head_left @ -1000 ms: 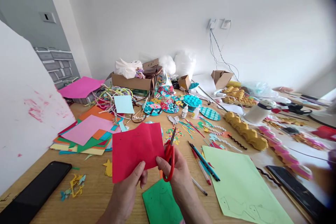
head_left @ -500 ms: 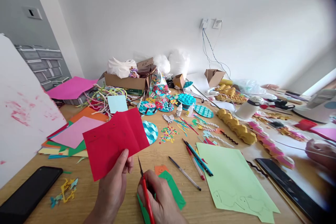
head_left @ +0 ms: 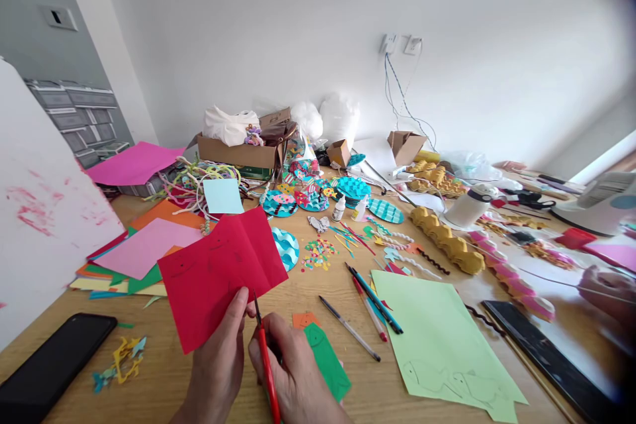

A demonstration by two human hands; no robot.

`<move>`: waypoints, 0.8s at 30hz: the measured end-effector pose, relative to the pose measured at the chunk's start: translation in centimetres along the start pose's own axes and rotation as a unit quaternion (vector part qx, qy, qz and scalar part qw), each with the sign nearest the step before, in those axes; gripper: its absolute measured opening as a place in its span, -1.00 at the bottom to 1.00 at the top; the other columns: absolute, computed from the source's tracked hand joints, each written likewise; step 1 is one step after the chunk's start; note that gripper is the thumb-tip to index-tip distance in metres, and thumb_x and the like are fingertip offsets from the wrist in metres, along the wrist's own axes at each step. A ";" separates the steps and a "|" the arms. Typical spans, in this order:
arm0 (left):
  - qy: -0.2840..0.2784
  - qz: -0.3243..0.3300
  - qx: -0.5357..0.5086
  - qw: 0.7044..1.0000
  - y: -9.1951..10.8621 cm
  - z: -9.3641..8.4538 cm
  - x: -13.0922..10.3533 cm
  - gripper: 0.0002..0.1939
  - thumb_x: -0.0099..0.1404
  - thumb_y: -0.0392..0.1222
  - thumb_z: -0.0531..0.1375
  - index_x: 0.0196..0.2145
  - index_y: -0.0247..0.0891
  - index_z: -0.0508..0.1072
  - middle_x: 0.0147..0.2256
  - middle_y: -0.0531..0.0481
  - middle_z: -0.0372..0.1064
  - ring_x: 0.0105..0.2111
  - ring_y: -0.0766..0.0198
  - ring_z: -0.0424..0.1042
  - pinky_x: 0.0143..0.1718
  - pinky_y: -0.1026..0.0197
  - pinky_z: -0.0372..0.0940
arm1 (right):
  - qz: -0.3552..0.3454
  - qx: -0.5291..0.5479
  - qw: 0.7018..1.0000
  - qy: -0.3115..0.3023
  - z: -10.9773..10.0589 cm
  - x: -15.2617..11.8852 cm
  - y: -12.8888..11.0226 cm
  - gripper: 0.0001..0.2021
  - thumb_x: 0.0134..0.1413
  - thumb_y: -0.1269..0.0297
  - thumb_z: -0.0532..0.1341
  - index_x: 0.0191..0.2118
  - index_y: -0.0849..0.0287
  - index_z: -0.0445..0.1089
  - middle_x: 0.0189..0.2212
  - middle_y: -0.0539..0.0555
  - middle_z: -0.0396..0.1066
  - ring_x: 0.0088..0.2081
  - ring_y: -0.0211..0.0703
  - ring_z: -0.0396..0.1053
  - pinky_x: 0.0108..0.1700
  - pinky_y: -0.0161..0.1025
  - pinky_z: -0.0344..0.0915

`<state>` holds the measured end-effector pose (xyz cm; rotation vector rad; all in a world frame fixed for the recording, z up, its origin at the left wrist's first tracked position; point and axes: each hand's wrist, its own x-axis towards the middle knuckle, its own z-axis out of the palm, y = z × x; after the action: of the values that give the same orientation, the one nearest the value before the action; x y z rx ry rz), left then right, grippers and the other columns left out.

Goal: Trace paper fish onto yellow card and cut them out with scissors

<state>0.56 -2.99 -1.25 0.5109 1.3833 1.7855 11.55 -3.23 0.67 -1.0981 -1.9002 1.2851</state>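
I'm seeing the wooden table (head_left: pixel 159 364) spreading beneath the red paper (head_left: pixel 218 271), and the light green sheet (head_left: pixel 437 331) lying to its right, showing drawn outlines. My left hand (head_left: pixel 216 358) is clamping that red paper, rising from below and pressing its thumb over the lower edge. My right hand (head_left: pixel 293 364), apart from the left, is curling around the red scissors (head_left: pixel 269 371), angling them up toward the same edge. Beyond the paper, the glue bottle (head_left: pixel 338 209) is bearing a label too small to read.
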 end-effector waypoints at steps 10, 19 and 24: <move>0.027 -0.021 -0.032 0.999 0.5 0.2 -0.6 -0.76 -0.08 -0.07 0.34 -0.46 -0.19 0.43 -0.50 0.11 0.40 -0.46 0.22 0.40 -0.36 0.20 0.35 | 0.017 -0.006 1.000 0.002 -0.1 0.3 -0.4 -0.76 0.12 0.23 0.02 -0.53 0.16 0.07 -0.62 -0.10 0.06 -0.54 -0.34 0.01 -0.51 -0.37 -0.06; 0.051 -0.050 -0.074 0.995 0.8 0.6 -0.6 -0.69 -0.17 -0.13 0.39 -0.41 -0.14 0.44 -0.43 0.17 0.39 -0.42 0.28 0.35 -0.36 0.27 0.34 | -0.011 -0.013 0.999 0.027 0.6 0.1 1.1 -0.66 0.12 0.10 0.03 -0.58 0.16 0.05 -0.65 -0.09 0.04 -0.57 -0.35 -0.01 -0.54 -0.37 -0.07; 0.035 -0.052 -0.064 0.996 0.1 0.0 -0.7 -0.71 -0.16 -0.15 0.39 -0.41 -0.15 0.47 -0.38 0.15 0.44 -0.34 0.25 0.40 -0.27 0.24 0.36 | 0.035 0.005 0.999 0.001 -0.1 -0.1 0.0 -0.72 0.14 0.17 0.04 -0.55 0.16 0.11 -0.66 -0.10 0.07 -0.59 -0.35 0.07 -0.55 -0.40 -0.02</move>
<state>0.91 -3.55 -1.01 0.3039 1.3073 1.8077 11.69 -3.31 0.66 -1.1685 -1.8666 1.3307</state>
